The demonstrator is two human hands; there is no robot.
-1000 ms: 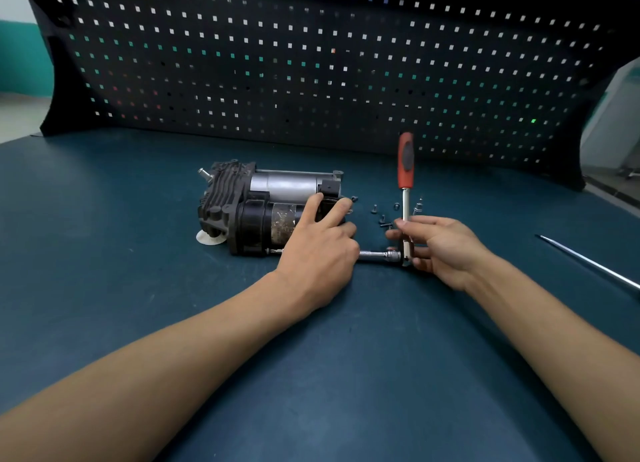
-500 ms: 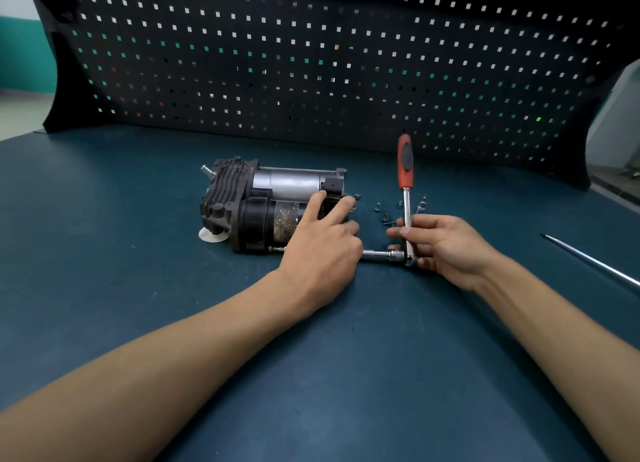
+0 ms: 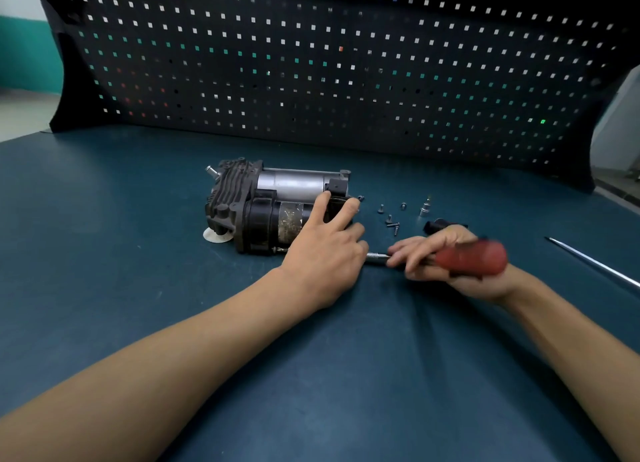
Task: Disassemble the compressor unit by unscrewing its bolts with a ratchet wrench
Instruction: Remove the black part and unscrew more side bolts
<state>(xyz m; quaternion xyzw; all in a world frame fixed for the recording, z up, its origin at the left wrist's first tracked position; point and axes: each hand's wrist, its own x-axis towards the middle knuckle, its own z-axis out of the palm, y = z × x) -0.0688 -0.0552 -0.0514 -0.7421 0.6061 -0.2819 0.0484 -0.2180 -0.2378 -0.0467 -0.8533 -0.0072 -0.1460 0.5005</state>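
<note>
The compressor point(image 3: 277, 205) lies on its side on the table point(image 3: 138, 306), a little left of the middle and in front of the pegboard point(image 3: 311, 63). Its finned dark end points left and its grey cylinder lies along the back. A small white disc point(image 3: 214, 236) shows under its left end.

The left hand point(image 3: 325, 254) rests on the compressor's right end. Two of its fingers point(image 3: 323, 202) are stretched out and spread apart, pressing on the dark housing. The others bend down toward the table. Whether they touch the tool's shaft cannot be told.

The right hand point(image 3: 446, 267) grips the wrench point(image 3: 474, 257), its fingers curled round the tool where the metal meets the red handle. The handle is blurred and lies nearly level, pointing right across the hand. A thin metal shaft runs left from this hand, passes under the left hand and shows again at the compressor's lower front edge.

Several loose bolts point(image 3: 391, 221) lie scattered on the table just right of the compressor and behind the right hand. Near them stands a small silver socket point(image 3: 424, 209), and a small black part point(image 3: 440, 225) lies just behind the right hand's knuckles. A long thin metal rod point(image 3: 595, 263) lies well apart at the table's right edge, slanting toward the near right.
</note>
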